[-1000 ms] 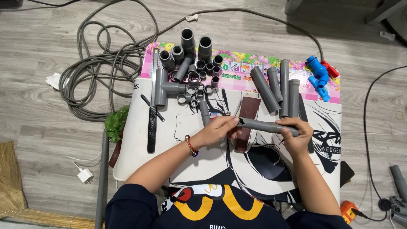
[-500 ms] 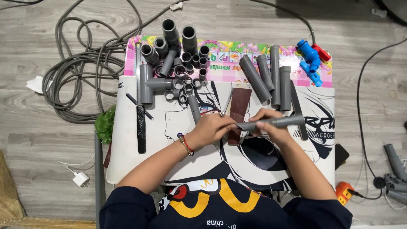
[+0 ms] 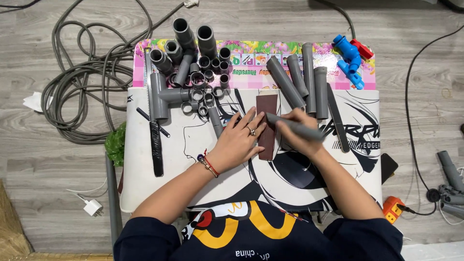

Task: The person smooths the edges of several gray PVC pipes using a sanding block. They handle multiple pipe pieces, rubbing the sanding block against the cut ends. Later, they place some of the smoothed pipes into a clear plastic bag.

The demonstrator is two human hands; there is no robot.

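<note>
The left hand (image 3: pixel 240 138) lies flat and open, fingers spread, pressing on the left edge of a brown strip of sandpaper (image 3: pixel 266 126) that rests on the white printed surface (image 3: pixel 145 169). The right hand (image 3: pixel 296 131) is closed around a short grey pipe (image 3: pixel 293 125), held at a slant with its upper-left end down on the sandpaper, just beside the left fingertips. Above the hands, four longer grey pipes (image 3: pixel 309 79) lie side by side, and a dark flat file (image 3: pixel 337 117) lies to their right. At the top left sits a cluster of grey pipe fittings (image 3: pixel 193 67), with a T-shaped joint (image 3: pixel 162 94) below it and a black-handled saw (image 3: pixel 154 140) along the left edge. Blue pipe fittings (image 3: pixel 349 60) lie in the top right corner. A grey hose (image 3: pixel 77 82) coils on the wooden floor to the left
</note>
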